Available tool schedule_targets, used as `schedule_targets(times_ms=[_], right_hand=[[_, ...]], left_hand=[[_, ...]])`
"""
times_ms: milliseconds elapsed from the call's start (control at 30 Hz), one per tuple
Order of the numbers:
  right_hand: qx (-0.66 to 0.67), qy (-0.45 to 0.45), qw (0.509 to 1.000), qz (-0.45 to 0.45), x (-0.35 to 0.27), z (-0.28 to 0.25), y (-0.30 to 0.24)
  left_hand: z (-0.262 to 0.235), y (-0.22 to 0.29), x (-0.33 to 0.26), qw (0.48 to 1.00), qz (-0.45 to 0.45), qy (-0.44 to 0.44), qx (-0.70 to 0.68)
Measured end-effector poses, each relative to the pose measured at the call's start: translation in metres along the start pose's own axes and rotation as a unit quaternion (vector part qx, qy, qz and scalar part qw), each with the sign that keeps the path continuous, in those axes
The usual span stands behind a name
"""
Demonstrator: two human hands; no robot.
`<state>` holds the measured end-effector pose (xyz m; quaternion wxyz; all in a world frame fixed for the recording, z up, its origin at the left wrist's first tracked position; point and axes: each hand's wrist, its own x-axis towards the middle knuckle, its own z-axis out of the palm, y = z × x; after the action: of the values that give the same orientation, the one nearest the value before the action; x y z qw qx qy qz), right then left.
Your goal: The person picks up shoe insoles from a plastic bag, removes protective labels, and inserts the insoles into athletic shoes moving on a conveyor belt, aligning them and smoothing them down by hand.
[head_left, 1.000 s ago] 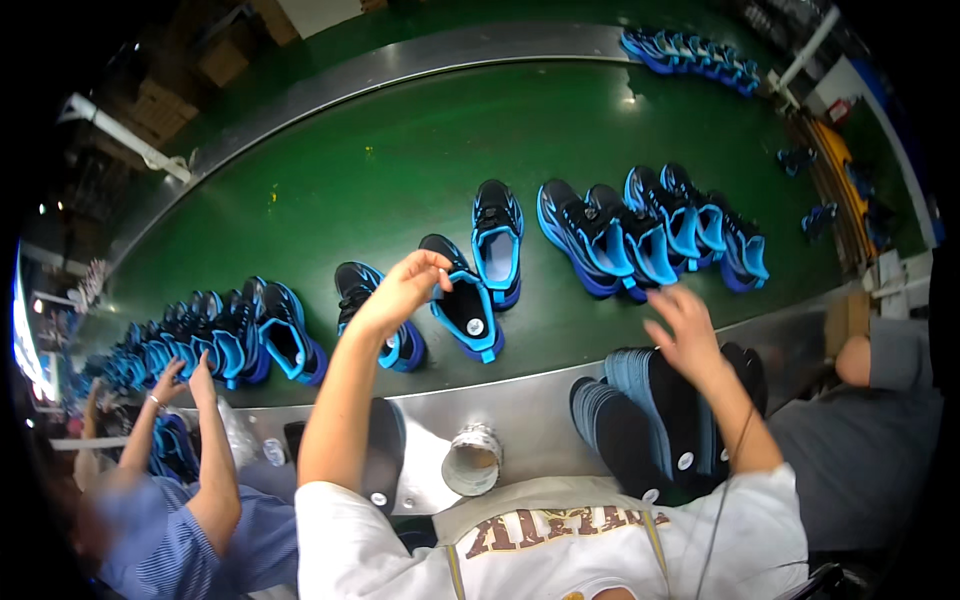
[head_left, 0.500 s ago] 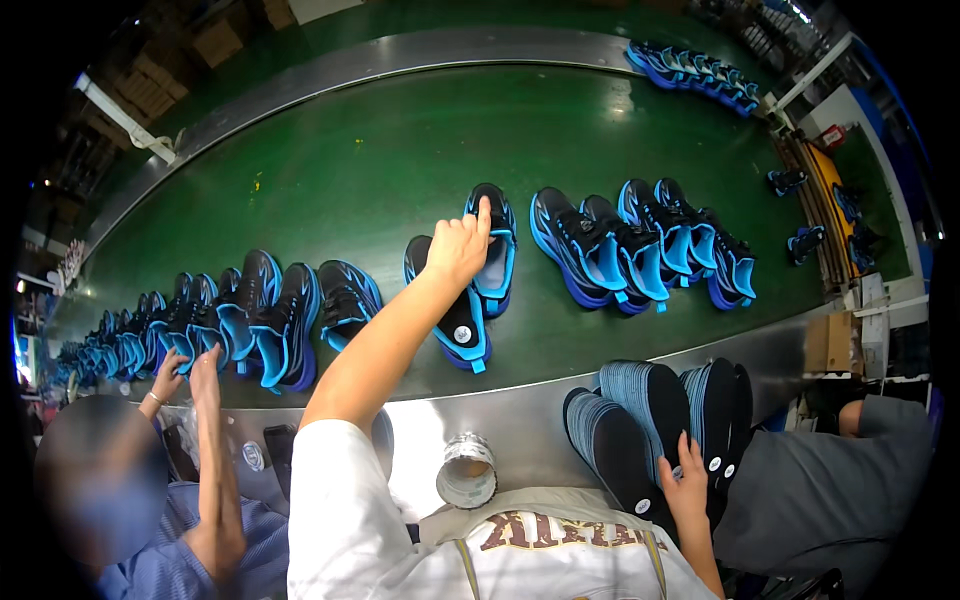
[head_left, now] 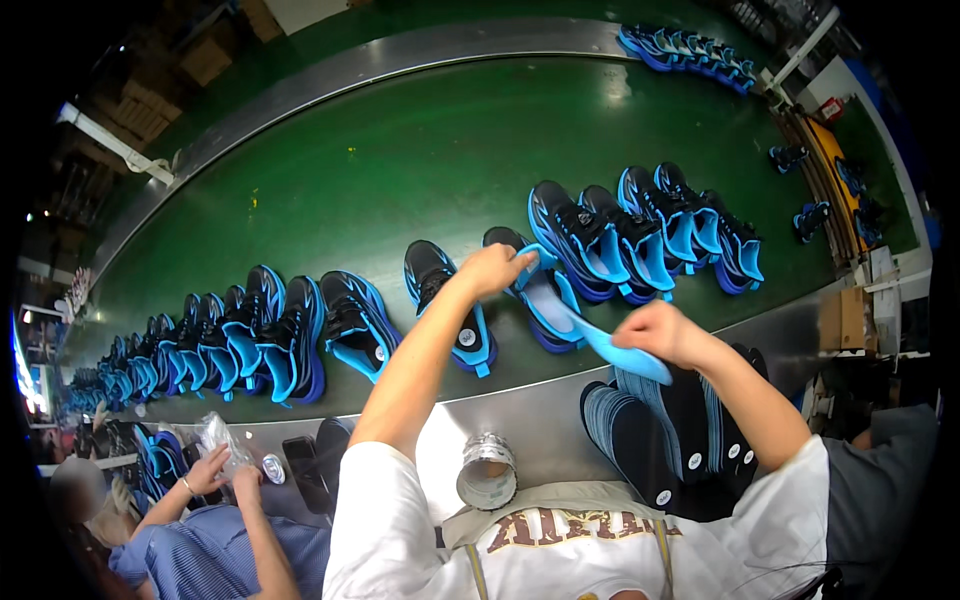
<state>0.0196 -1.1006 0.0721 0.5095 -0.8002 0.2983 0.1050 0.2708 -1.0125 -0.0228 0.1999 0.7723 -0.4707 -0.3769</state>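
For me, the left hand (head_left: 492,270) covers a part of the black and blue sneaker (head_left: 564,300), and I cannot tell how deep the blue insole (head_left: 642,364) goes inside. The right hand (head_left: 662,333) hides the gripped part of this insole. The farthest sneakers at left (head_left: 88,390) look too small to count; the striped-shirt co-worker (head_left: 205,555) is cut by the lower edge.

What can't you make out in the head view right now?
All in the head view:
Flat, curved light-blue insole: far end lost inside the black-and-blue sports shoe.
That shoe's upper: partly covered by the left hand.
Right hand: ends of its fingers hidden behind curled knuckles.
Blue-edged black insole stacks: partly hidden by the right forearm.
Far-left shoes: too small and blurred to count.
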Motion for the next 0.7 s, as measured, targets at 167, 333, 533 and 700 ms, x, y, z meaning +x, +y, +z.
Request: schedule_targets(times_ms=[167, 333, 533, 700], right_hand=[[-0.248, 0.017, 0.966, -0.065, 0.082, 0.057, 0.004], [-0.414, 0.101, 0.896, -0.128, 0.095, 0.096, 0.024], [-0.428, 0.067, 0.900, -0.043, 0.076, 0.081, 0.001], [-0.474, -0.001, 0.872, -0.120, 0.087, 0.077, 0.011]], left_hand=[[0.003, -0.002, -0.007, 1.000, 0.000, -0.005, -0.029], [0.008, -0.003, -0.009, 0.999, -0.006, 0.027, -0.047], [0.054, 0.002, -0.018, 0.942, -0.015, 0.310, -0.127], [0.056, -0.008, -0.007, 0.949, -0.012, 0.263, -0.174]])
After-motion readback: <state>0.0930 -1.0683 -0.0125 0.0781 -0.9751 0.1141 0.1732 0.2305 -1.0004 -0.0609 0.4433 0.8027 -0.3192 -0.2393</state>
